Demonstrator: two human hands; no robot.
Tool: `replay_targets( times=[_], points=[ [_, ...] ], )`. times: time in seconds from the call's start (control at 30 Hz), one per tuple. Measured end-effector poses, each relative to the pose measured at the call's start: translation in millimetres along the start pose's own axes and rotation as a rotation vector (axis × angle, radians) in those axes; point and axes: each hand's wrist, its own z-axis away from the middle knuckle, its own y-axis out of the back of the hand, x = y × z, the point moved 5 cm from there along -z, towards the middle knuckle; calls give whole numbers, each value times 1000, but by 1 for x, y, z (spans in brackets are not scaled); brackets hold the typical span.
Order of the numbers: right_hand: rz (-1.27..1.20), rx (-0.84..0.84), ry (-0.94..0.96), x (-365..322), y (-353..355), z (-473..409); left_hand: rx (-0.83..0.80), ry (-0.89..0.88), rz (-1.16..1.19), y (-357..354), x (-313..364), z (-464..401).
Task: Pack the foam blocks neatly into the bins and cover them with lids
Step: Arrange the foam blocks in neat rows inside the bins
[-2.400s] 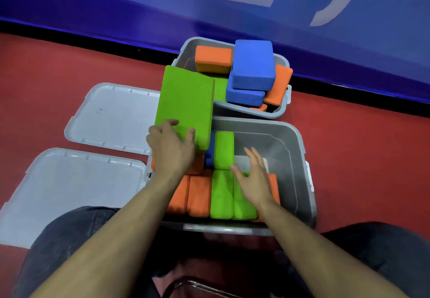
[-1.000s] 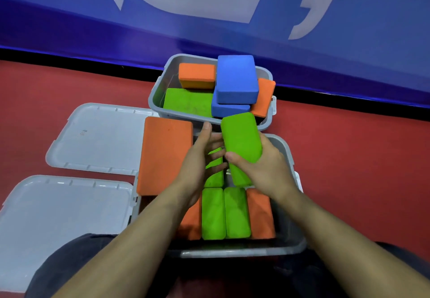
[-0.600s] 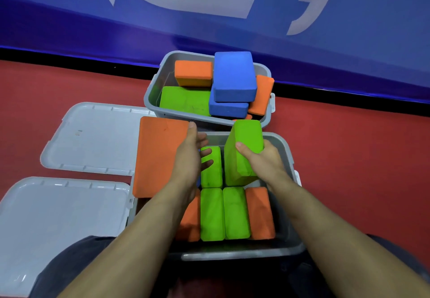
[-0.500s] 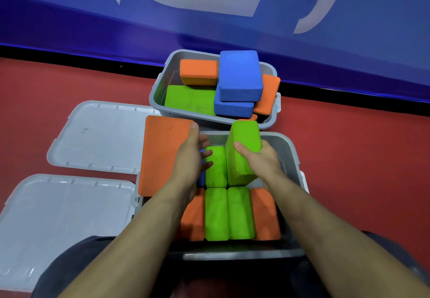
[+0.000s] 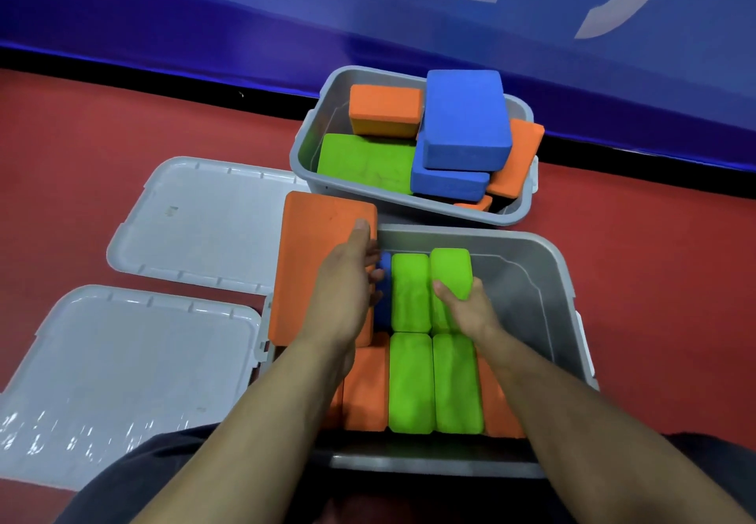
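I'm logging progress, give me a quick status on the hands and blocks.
Left hand holds orange block upright. Right hand grips green block in near bin. Both lids off.

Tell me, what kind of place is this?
Probably a gym or indoor play hall: a red floor, a blue wall banner with big white lettering, and foam blocks packed into grey bins.
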Motion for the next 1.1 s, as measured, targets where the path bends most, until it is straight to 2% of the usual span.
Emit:
replay_targets(
  times=[0.17, 0.37, 0.43, 0.5, 0.57, 0.63, 0.8, 0.87, 0.93, 1.1],
  points=[
    [78, -28, -17, 3, -5, -6, 142, -209, -428, 11, -3, -13],
    [288, -116, -143, -4, -3, -12, 160, -207, -683, 23, -22, -26],
    [341, -134, -190, -3, -1, -13, 209, -210, -791, 29, -23, -23],
    [405, -83, -195, -3, 1, -9, 283, -195, -874, 41, -23, -20],
    [457, 12, -120, -10, 5, -2, 361, -156, -910, 58, -24, -20],
    [414, 22, -27, -23, 10, 9, 397, -67, -884, 75, -31, -21],
    [446, -150, 133, -60, 25, 72, 362, 206, -800, 107, -76, -25],
    [364, -272, 200, -69, 24, 108, 316, 268, -722, 114, -90, -27],
    [297, -339, 305, -78, 24, 140, 273, 247, -660, 115, -94, -29],
    [445, -265, 628, -110, 22, 173, 240, 201, -647, 113, -94, -31]
  ],
)
